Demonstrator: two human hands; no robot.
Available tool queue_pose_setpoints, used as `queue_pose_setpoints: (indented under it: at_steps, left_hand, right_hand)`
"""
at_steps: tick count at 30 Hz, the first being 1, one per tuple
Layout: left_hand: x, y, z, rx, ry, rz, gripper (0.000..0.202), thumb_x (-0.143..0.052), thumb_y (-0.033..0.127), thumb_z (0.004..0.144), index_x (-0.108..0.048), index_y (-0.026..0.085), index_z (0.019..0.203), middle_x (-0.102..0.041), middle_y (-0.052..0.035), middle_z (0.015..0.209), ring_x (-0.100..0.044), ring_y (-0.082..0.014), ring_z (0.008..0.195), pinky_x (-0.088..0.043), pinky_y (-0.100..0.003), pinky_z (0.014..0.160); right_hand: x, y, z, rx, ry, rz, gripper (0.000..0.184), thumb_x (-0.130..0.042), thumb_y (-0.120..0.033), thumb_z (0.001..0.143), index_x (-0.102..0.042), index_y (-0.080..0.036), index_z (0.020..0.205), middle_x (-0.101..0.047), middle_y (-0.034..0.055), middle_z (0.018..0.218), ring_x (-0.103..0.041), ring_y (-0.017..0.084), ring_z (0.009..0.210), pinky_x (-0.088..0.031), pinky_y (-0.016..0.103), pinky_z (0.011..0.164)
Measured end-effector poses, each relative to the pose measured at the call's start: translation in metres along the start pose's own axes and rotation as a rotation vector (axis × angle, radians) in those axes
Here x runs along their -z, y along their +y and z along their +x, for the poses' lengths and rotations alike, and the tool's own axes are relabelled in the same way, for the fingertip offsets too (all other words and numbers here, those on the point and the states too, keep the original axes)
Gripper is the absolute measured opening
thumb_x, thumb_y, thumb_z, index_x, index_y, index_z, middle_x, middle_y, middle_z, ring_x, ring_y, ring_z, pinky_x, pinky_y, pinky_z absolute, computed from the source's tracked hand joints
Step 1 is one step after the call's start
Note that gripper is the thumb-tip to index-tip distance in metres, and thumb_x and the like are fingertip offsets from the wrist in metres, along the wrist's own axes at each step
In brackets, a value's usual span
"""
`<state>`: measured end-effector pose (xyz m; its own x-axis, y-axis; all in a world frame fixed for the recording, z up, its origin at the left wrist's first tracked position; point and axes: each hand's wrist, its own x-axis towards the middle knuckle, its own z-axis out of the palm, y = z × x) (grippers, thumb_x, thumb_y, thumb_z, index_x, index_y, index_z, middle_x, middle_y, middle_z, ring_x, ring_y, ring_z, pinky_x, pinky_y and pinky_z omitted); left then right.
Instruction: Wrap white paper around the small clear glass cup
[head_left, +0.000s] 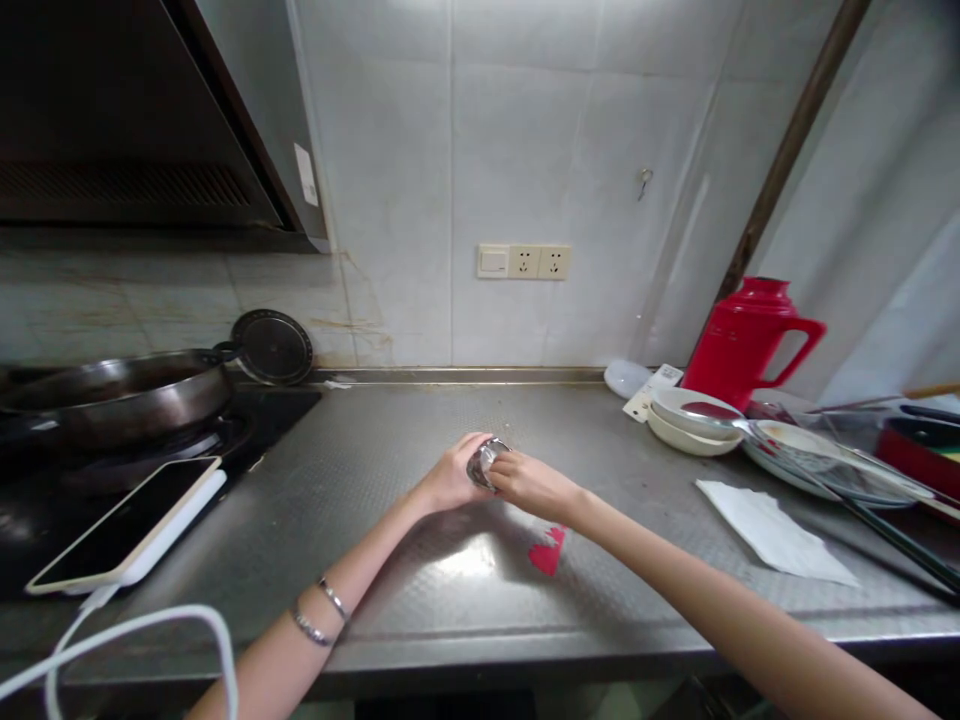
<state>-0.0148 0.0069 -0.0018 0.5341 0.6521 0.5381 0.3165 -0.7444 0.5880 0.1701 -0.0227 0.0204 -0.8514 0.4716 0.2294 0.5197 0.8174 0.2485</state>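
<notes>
Over the middle of the steel counter, my left hand (454, 474) is wrapped round a small, shiny, silvery round container (484, 462) tilted on its side. My right hand (531, 484) is at its open end, with closed fingertips reaching the rim or just inside. Something whitish shows in the opening, but the fingers cover most of it, so I cannot tell what it is. A torn red scrap (547, 551) lies on the counter just below my right wrist.
At left, a phone (124, 525) with a white cable lies by the stove's pan (120, 400). On the right are a red thermos (742, 345), stacked bowls (694, 435), a plate with utensils and a white paper towel (772, 530). Wall sockets (525, 262) sit behind.
</notes>
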Motion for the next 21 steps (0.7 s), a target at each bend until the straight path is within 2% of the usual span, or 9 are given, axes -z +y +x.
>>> queue_pose_setpoints:
  at_steps: [4, 10, 12, 14, 16, 18, 19, 21]
  left_hand:
    - [-0.001, 0.004, 0.001, 0.031, 0.011, -0.071, 0.077, -0.080, 0.026, 0.055, -0.050, 0.017, 0.125, -0.054, -0.0137, 0.125, -0.050, -0.0291, 0.118, -0.035, -0.042, 0.105]
    - [0.000, 0.008, 0.001, 0.070, 0.031, -0.144, 0.081, -0.080, 0.027, 0.056, -0.047, 0.017, 0.129, -0.049, -0.0139, 0.133, -0.045, -0.0293, 0.123, -0.031, -0.043, 0.107]
    - [0.002, 0.007, 0.001, 0.086, 0.015, -0.266, 0.083, -0.079, 0.025, 0.055, -0.045, 0.017, 0.131, -0.047, -0.0140, 0.136, -0.044, -0.0290, 0.124, -0.030, -0.042, 0.108]
    - [0.004, 0.003, 0.004, 0.149, 0.030, -0.482, 0.079, -0.076, 0.027, 0.059, -0.045, 0.016, 0.131, -0.047, -0.0139, 0.136, -0.045, -0.0277, 0.124, -0.033, -0.039, 0.106]
    - [0.005, -0.001, 0.007, 0.290, 0.123, -0.708, 0.065, -0.071, 0.033, 0.065, -0.050, 0.016, 0.125, -0.052, -0.0133, 0.132, -0.051, -0.0251, 0.118, -0.039, -0.036, 0.100]
    - [0.006, -0.004, 0.010, 0.503, 0.188, -0.877, 0.050, -0.064, 0.043, 0.071, -0.057, 0.014, 0.112, -0.061, -0.0125, 0.116, -0.061, -0.0216, 0.100, -0.047, -0.034, 0.087]
    - [0.006, -0.005, 0.010, 0.624, 0.162, -0.946, 0.049, -0.060, 0.050, 0.074, -0.059, 0.014, 0.106, -0.065, -0.0114, 0.103, -0.064, -0.0202, 0.088, -0.050, -0.035, 0.079]
    - [0.007, -0.005, 0.009, 0.834, 0.017, -1.078, 0.056, -0.053, 0.065, 0.073, -0.061, 0.014, 0.094, -0.065, -0.0070, 0.077, -0.064, -0.0198, 0.067, -0.052, -0.037, 0.065]
  right_hand:
    - [-0.002, 0.004, 0.000, 0.043, -0.050, -0.108, 0.018, -0.045, -0.016, 0.091, -0.062, -0.014, 0.088, -0.064, 0.0081, 0.091, -0.055, 0.020, 0.088, -0.044, 0.031, 0.078]
    - [0.001, 0.008, -0.003, 0.038, -0.046, -0.184, 0.023, -0.043, -0.017, 0.092, -0.064, -0.015, 0.083, -0.063, 0.0058, 0.085, -0.055, 0.017, 0.079, -0.042, 0.030, 0.075]
    - [0.003, 0.010, -0.002, 0.081, -0.037, -0.227, 0.025, -0.042, -0.016, 0.093, -0.063, -0.014, 0.080, -0.063, 0.0056, 0.083, -0.055, 0.017, 0.077, -0.042, 0.032, 0.078]
    - [0.007, 0.013, -0.002, 0.129, -0.012, -0.272, 0.027, -0.039, -0.013, 0.093, -0.062, -0.013, 0.078, -0.062, 0.0055, 0.080, -0.055, 0.017, 0.076, -0.041, 0.035, 0.081]
    - [0.011, 0.014, -0.001, 0.172, 0.019, -0.302, 0.029, -0.037, -0.010, 0.093, -0.062, -0.012, 0.078, -0.062, 0.0055, 0.079, -0.056, 0.017, 0.075, -0.041, 0.035, 0.081]
    - [0.016, 0.014, 0.002, 0.205, 0.036, -0.301, 0.030, -0.036, -0.008, 0.092, -0.061, -0.013, 0.077, -0.062, 0.0056, 0.077, -0.056, 0.016, 0.074, -0.041, 0.034, 0.080]
    - [0.019, 0.012, 0.003, 0.222, 0.035, -0.296, 0.030, -0.036, -0.008, 0.092, -0.061, -0.013, 0.076, -0.062, 0.0056, 0.077, -0.055, 0.016, 0.073, -0.041, 0.034, 0.079]
    - [0.022, 0.008, 0.007, 0.252, 0.018, -0.284, 0.031, -0.036, -0.010, 0.093, -0.061, -0.013, 0.075, -0.062, 0.0060, 0.077, -0.056, 0.016, 0.074, -0.041, 0.033, 0.077]
